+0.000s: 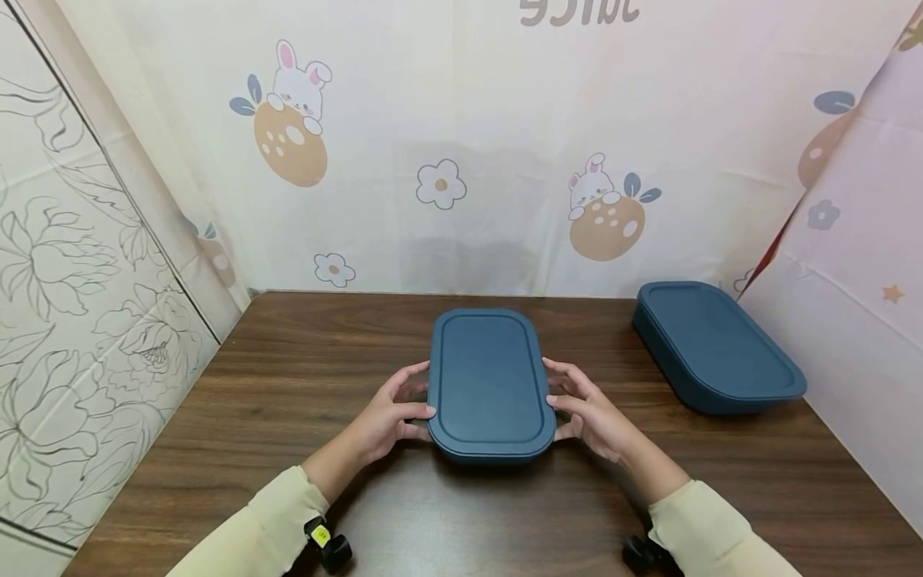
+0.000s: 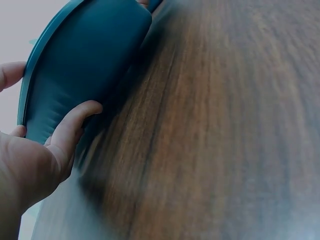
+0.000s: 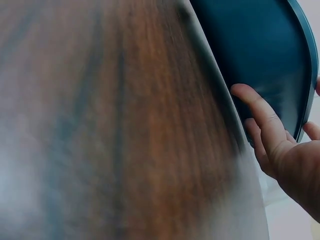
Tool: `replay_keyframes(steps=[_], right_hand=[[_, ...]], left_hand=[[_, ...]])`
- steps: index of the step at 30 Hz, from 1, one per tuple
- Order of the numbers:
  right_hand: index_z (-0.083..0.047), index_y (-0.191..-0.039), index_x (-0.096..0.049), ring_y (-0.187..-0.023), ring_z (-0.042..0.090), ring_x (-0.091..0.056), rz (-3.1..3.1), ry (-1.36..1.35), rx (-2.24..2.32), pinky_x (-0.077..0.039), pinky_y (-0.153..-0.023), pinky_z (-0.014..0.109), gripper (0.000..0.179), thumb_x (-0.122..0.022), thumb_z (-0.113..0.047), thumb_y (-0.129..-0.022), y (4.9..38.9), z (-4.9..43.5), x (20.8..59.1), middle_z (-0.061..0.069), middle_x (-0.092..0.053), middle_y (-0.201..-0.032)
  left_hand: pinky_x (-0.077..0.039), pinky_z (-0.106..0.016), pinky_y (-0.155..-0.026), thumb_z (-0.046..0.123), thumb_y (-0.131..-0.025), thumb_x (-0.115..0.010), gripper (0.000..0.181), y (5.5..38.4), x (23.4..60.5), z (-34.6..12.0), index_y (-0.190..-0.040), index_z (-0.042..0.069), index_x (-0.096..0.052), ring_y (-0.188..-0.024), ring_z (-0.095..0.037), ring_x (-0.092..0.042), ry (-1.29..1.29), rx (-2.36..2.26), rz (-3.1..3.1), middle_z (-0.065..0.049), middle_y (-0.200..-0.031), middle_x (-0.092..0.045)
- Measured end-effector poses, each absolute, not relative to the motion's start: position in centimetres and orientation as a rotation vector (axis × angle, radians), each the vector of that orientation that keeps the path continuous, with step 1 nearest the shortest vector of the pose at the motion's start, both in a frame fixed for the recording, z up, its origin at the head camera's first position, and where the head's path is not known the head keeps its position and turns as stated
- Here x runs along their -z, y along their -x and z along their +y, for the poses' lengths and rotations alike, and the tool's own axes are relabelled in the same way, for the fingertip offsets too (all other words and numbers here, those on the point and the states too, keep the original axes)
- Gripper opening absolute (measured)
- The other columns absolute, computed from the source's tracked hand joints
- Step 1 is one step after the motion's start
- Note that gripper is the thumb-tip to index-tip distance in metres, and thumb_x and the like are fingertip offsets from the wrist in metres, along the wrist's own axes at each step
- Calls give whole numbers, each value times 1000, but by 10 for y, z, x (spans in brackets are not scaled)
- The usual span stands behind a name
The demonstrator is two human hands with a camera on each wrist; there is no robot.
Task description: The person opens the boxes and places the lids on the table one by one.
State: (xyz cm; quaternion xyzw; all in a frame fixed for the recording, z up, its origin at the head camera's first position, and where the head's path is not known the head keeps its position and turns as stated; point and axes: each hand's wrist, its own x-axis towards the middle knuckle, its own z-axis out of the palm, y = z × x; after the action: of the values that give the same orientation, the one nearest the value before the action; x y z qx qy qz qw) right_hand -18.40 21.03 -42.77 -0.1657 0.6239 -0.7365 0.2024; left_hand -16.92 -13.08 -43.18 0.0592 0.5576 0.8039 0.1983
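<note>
A dark blue rectangular container with rounded corners and a flat lid [image 1: 493,385] is in the middle of the wooden table in the head view. My left hand [image 1: 389,417] grips its left side, the thumb at the lid's edge and other fingers lower on the wall. On the opposite side my right hand [image 1: 587,413] grips it in the same way. In the left wrist view, the container's side wall [image 2: 90,55] shows between the fingers, close over the table. The right wrist view shows fingers spread along the wall [image 3: 260,50] and up at the rim.
A second blue lidded container [image 1: 721,344] stands at the table's right, near the curtain. The wooden table [image 1: 303,344] meets a printed curtain [image 1: 497,96] at the back. At the left is a flower-patterned panel [image 1: 79,304]. A black strap device [image 1: 328,545] is on the left wrist.
</note>
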Motion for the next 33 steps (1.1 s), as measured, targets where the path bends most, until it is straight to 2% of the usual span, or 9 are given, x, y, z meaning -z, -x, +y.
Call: replay_keyframes(steps=[6, 15, 25, 33], right_hand=[[-8, -152, -18, -106, 25, -56, 1711, 457, 2046, -57, -69, 50, 62, -50, -6, -100, 180, 210, 428, 20, -27, -140], [-10, -149, -18, -105, 24, -59, 1703, 422, 2021, -55, -73, 55, 60, -50, -3, -99, 175, 208, 428, 22, -22, -144], [-11, -152, -11, -106, 25, -60, 1762, 420, 1916, -54, -78, 57, 65, -51, -10, -101, 172, 207, 422, 25, -13, -151], [-12, -155, -8, -111, 26, -59, 1799, 410, 1894, -54, -81, 55, 67, -49, -13, -102, 168, 207, 417, 30, -14, -152]], left_hand=[[-57, -48, -72, -5, -83, -65, 79, 164, 434, -133, -151, 14, -31, -91, -25, -64, -161, -2233, 1556, -25, -145, -30], [-57, -45, -71, -3, -83, -65, 80, 159, 437, -136, -152, 14, -28, -99, -25, -62, -198, -2210, 1572, -24, -141, -31], [-56, -48, -77, -1, -84, -65, 80, 159, 438, -139, -152, 15, -26, -107, -29, -60, -239, -2144, 1626, -26, -146, -28], [-56, -45, -81, 1, -85, -68, 79, 160, 435, -140, -153, 9, -28, -114, -28, -55, -262, -2119, 1684, -26, -143, -35]])
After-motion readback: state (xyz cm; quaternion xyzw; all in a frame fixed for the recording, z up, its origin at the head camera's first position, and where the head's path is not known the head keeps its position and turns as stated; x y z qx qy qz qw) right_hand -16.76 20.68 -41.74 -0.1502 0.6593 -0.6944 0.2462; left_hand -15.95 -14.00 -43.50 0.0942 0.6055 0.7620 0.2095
